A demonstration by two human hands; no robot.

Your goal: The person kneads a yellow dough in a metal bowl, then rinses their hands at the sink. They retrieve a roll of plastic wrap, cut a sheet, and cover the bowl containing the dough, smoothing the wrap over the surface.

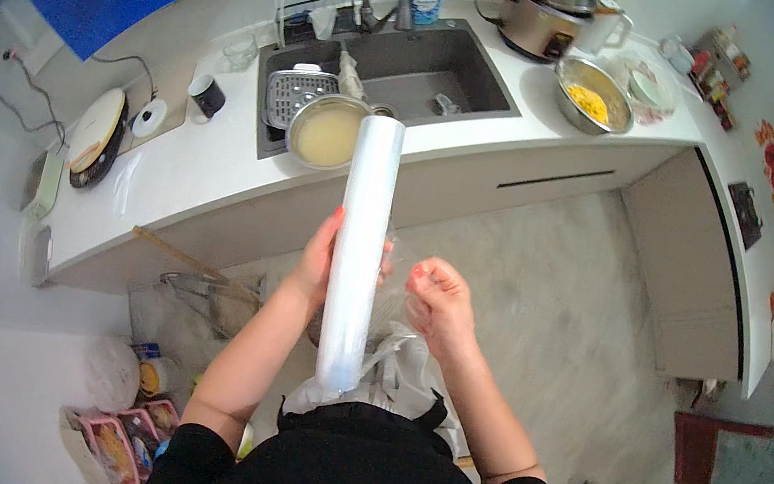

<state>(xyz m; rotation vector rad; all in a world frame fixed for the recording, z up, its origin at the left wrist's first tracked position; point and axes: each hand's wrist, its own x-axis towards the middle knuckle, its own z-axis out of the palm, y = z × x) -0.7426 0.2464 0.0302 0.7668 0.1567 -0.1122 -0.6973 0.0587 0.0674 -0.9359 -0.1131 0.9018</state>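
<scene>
A long roll of clear plastic film [360, 253] stands lengthwise in front of my body. My left hand [316, 257] is wrapped around it near the middle, thumb on the left side and fingertips showing on the right. To the right of the roll, my right hand [439, 303] has its fingers curled closed on a loose, transparent stretch of the film [391, 288]. The film runs from the roll toward that hand; its edges are hard to make out. Beyond the roll's far end, a bowl of cloudy liquid [328, 132] sits at the sink's front edge, partly covered by the roll.
The grey sink [413, 75] holds a perforated tray [297, 92]. A metal bowl with yellow food [592, 96] and an electric cooker [543, 20] stand on the white counter [220, 147]. Pink-edged packages [110, 453] lie at lower left. A dustpan [211, 298] rests by the cabinet.
</scene>
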